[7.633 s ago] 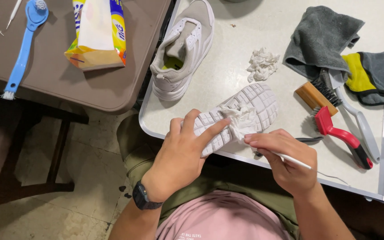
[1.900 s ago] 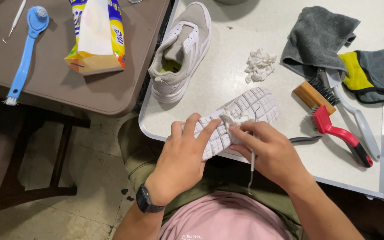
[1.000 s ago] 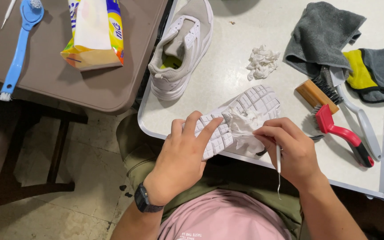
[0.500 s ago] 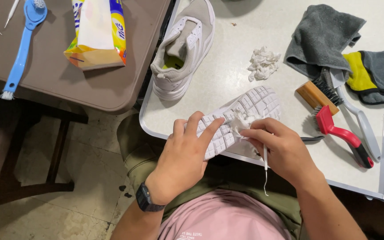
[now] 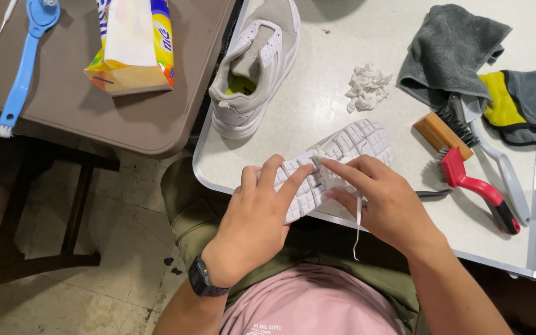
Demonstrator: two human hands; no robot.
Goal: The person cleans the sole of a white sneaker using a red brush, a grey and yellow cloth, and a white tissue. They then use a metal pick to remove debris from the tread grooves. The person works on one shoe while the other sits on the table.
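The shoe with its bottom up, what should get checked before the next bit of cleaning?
1. Shoe held steady: ok, the left hand grips its sole, bottom up.
2. Wipe pressed on sole: ok, the right hand pinches a small white piece against the tread.
3. Thin pick under control: cannot tell, it hangs down from the right hand.
4. Shoe supported: ok, it rests at the table edge.
5. Brushes in reach: ok, the red brush lies just right of the hand.
6. Sole clean: cannot tell.

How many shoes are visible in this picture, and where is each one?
2. One shoe stands upright on the white table, near its left edge. The other shoe is sole-up at the table's front edge, held by the left hand and right hand.
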